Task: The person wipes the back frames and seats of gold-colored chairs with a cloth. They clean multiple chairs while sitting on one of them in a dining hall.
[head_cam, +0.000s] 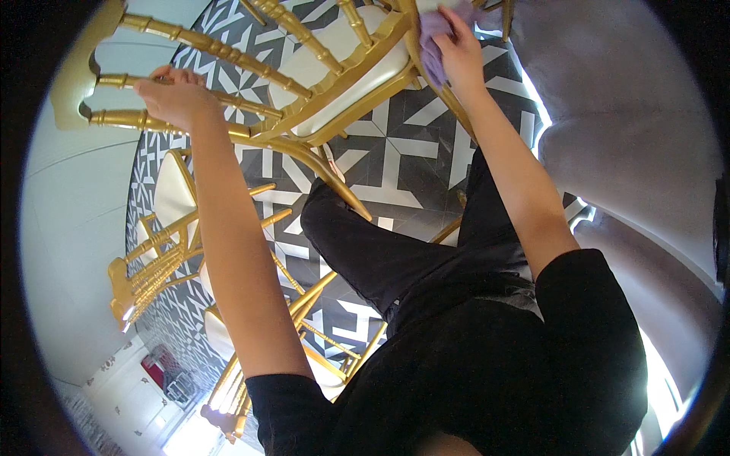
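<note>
A gold-painted spindle-back chair (pixel 331 86) with a white seat pad (pixel 358 90) is tilted in front of me, its back towards the left. My left hand (pixel 178 98) is closed around one of the turned spindles near the top rail (pixel 71 91). In my right hand (pixel 463 57) is a crumpled purple cloth (pixel 432 48), pressed against the gold frame at the seat's far right side. The fingers partly hide the cloth. One chair leg (pixel 342 191) points down towards my knee (pixel 322 211).
More gold chairs with white seats stand on the left (pixel 177 185) and lower left (pixel 308 310), close to my left arm. Large greyish-mauve furniture or draping (pixel 616 108) borders my right side. Black-and-white patterned flooring (pixel 393 142) lies below. A pale surface (pixel 74 165) curves along the left.
</note>
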Action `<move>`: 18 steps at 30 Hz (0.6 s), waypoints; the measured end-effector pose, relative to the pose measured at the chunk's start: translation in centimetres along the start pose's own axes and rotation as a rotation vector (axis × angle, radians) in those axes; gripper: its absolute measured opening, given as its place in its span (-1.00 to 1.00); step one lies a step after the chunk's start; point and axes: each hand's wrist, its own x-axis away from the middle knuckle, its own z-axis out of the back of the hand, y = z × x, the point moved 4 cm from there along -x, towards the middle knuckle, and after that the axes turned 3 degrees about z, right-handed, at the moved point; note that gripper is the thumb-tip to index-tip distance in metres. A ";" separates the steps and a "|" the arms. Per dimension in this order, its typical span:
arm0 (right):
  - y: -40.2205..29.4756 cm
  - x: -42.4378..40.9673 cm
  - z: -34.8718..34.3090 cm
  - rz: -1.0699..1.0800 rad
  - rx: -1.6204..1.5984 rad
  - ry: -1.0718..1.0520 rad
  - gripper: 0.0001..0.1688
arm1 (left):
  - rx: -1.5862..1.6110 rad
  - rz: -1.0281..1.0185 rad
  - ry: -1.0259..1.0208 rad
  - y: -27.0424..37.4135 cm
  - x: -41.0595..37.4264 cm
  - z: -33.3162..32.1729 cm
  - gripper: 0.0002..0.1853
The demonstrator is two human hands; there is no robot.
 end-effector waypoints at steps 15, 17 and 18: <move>17.0 11.9 13.5 -0.766 0.696 0.348 -0.57 | -0.082 0.010 0.162 0.6 1.2 -0.3 -0.52; 17.6 11.5 13.3 -0.814 0.604 0.379 -0.58 | -0.075 0.009 0.177 1.1 1.4 -0.3 -0.55; 16.3 10.6 11.6 -0.724 0.546 0.355 -0.58 | -0.076 0.013 0.168 1.0 1.3 0.2 -0.58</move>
